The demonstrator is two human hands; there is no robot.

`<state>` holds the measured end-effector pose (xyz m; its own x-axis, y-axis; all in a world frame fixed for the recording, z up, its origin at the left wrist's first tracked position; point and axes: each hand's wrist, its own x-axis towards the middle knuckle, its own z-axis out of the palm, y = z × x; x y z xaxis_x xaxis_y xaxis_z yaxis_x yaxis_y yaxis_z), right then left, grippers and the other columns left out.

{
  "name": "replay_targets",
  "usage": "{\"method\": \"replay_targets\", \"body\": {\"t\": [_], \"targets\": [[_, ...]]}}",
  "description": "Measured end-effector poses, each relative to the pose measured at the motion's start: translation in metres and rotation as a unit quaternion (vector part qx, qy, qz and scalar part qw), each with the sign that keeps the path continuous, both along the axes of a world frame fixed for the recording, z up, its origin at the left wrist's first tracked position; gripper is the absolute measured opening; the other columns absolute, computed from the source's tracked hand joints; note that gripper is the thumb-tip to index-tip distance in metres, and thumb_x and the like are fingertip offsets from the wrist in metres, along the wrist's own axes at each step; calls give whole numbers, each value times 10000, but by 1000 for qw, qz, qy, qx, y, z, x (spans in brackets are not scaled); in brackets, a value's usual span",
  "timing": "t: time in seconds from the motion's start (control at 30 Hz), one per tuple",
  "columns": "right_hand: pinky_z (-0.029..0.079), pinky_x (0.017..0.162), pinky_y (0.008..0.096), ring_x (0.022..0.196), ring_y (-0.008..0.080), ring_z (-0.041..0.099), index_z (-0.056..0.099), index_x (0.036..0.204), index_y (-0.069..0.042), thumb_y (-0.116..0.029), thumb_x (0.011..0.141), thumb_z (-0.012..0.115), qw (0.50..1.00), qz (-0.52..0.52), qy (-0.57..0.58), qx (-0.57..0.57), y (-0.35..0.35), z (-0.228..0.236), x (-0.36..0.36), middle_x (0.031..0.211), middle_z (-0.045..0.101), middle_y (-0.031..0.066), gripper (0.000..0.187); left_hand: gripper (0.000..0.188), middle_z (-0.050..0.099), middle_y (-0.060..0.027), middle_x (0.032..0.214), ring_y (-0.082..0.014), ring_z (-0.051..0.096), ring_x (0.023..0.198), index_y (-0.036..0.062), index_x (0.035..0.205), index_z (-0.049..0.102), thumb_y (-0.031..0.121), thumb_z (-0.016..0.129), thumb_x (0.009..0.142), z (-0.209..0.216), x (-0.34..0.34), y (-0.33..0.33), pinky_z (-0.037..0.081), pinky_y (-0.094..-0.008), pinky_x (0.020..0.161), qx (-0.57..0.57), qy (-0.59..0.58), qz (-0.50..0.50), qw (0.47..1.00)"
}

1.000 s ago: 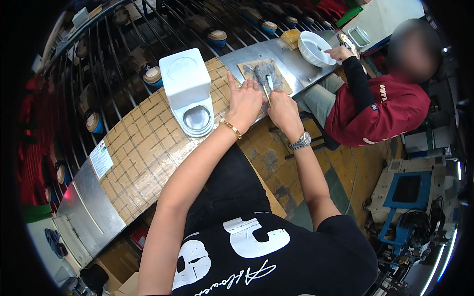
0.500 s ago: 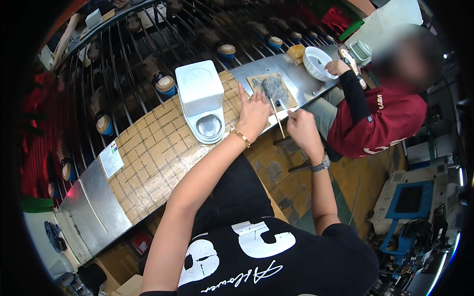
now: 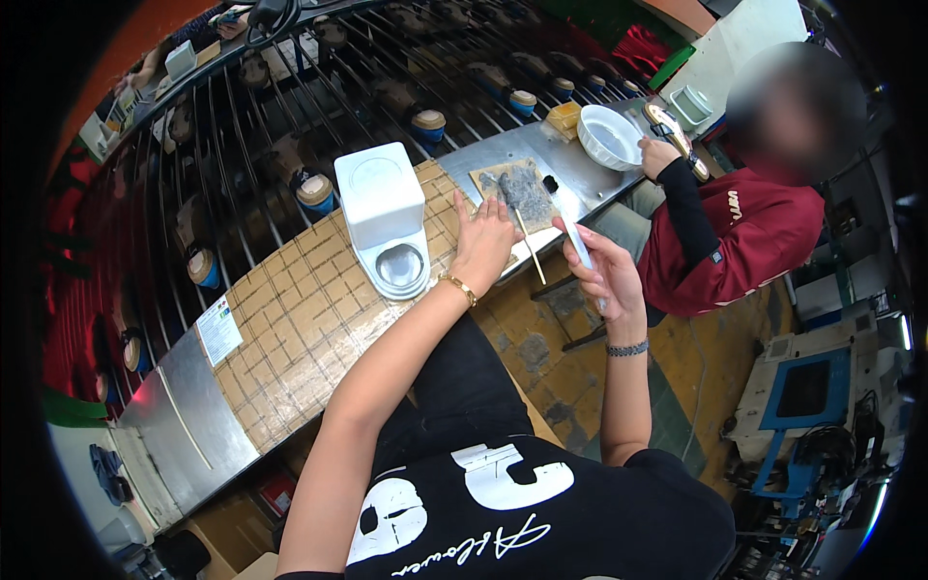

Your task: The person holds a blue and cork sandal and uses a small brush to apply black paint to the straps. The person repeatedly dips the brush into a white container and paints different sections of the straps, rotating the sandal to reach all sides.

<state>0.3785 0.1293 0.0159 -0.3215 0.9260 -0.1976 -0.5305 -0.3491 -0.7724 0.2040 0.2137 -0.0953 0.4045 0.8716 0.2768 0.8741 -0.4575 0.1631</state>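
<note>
In my right hand [image 3: 611,271] is a small brush [image 3: 572,232] with a whitish handle and black bristles, held tilted with the bristles up and away from me. My left hand [image 3: 483,237] rests with fingers spread at the table's near edge, beside a brown board [image 3: 490,182] bearing a fuzzy grey pad [image 3: 523,188]. A thin wooden stick [image 3: 529,246] slants from that pad past the table edge. To the left of my left hand stands a white dispenser [image 3: 382,198] with a round grey-lined cup [image 3: 401,269] at its foot.
Brown grid-marked sheeting [image 3: 290,319] covers part of the metal table [image 3: 159,425]. Beyond runs a rack of metal bars [image 3: 251,193] with shoe-like pieces. At right a person in maroon [image 3: 739,232] has a hand by a white bowl [image 3: 609,140]. A yellow block [image 3: 563,121] lies nearby.
My right hand has lifted and turned, bringing the brush up off the pad so its handle shows. My left hand has shifted slightly toward me. The co-worker's hand moved to the bowl's rim.
</note>
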Motion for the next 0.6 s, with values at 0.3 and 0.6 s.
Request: {"method": "replay_targets", "body": {"t": [0.3,0.6], "targets": [[249,362,147,477,19,365,524,1380,79,-158,1032,507,986,8,-118,117,-2,5,-23,814,571,41,421,584,595,-239,1360,-329,539,1321,-51,1370,543,373,606,973,24,-16,-37,319,-552,1152,122,-211,17,970],[253,334,140,467,15,359,487,1393,95,-176,1065,458,990,96,54,87,8,0,-44,804,578,59,427,238,740,-79,731,-91,679,655,-7,877,785,231,773,871,164,-211,-73,509,-242,615,-45,-401,181,897]]}}
